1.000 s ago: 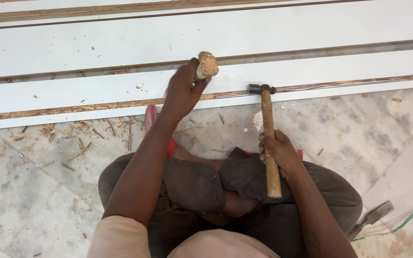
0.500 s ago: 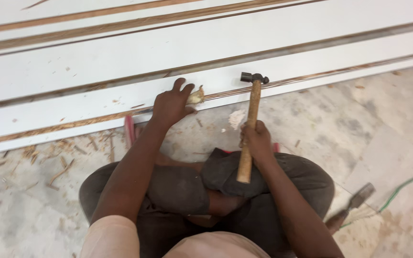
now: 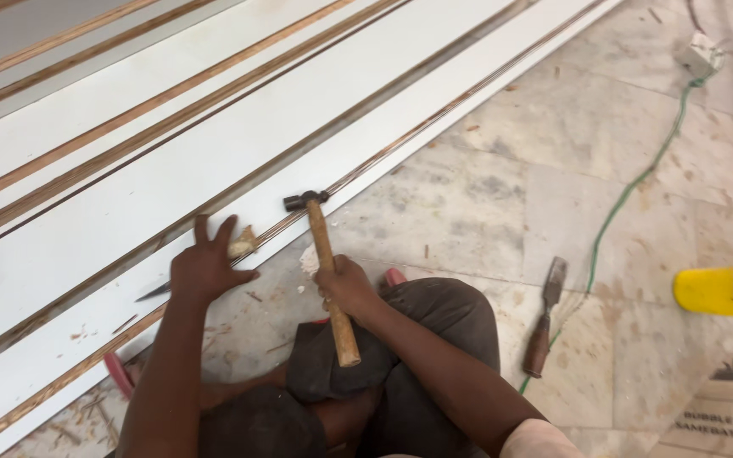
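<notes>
My left hand (image 3: pixel 207 270) lies over a chisel (image 3: pixel 243 242) with a pale wooden handle. It presses the chisel against the edge of the nearest white board (image 3: pixel 86 326), and the metal blade sticks out to the left of the hand. My right hand (image 3: pixel 347 287) grips the wooden handle of a hammer (image 3: pixel 329 271). The hammer's steel head rests over the same board's edge, just right of the chisel. I sit on the floor with my knees under both arms.
Several long white boards (image 3: pixel 239 127) with wood-coloured strips run diagonally across the marble floor. A second chisel (image 3: pixel 544 320) lies right of my knee beside a green cable (image 3: pixel 629 191). A yellow container (image 3: pixel 721 293) and printed cardboard (image 3: pixel 727 416) lie at right. Wood chips and a red sandal (image 3: pixel 117 373) lie at lower left.
My left hand has come down from a raised grip, and the chisel now lies low against the board edge. The view has swung right, showing the second chisel, cable and yellow container.
</notes>
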